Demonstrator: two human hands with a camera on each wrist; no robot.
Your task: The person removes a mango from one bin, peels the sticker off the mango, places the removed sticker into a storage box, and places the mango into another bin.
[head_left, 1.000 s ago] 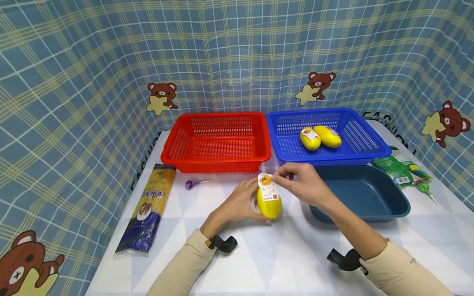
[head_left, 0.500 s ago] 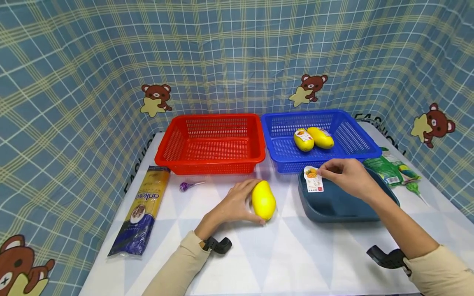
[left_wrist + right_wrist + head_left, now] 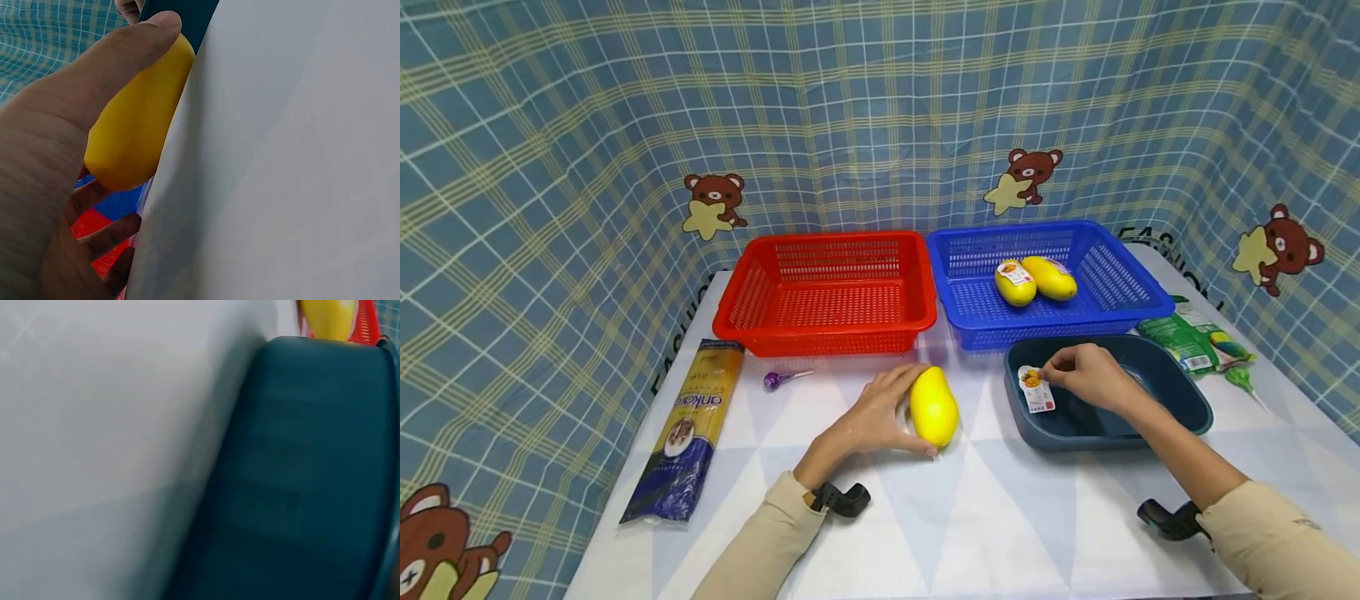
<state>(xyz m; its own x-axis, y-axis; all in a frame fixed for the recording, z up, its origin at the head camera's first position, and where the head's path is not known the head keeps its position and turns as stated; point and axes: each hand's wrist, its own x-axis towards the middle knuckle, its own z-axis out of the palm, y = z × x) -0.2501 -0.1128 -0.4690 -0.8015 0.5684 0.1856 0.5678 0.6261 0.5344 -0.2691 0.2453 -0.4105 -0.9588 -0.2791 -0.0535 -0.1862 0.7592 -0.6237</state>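
My left hand (image 3: 874,414) grips a yellow mango (image 3: 934,407) on the table, thumb at its near end and fingers at its far end. In the left wrist view the thumb lies along the mango (image 3: 139,125), whose skin shows no label. Over the dark teal basin (image 3: 1116,443), my right hand (image 3: 1088,375) pinches a white sticker (image 3: 1037,392) printed with orange fruit by its upper edge. The sticker hangs inside the basin's left part. The right wrist view shows the basin (image 3: 300,456), but the pinching fingers are out of that view.
A red basket (image 3: 831,342) and a blue basket (image 3: 1060,323) stand behind. Two labelled mangoes (image 3: 1049,278) lie in the blue one. To the left are a pasta packet (image 3: 688,429) and a purple lollipop (image 3: 773,380); on the right, a green packet (image 3: 1187,340) and green lollipop (image 3: 1240,377).
My right hand has peeled the sticker off the mango, carried it right and lowered it into the basin. The left hand keeps holding the mango in place.
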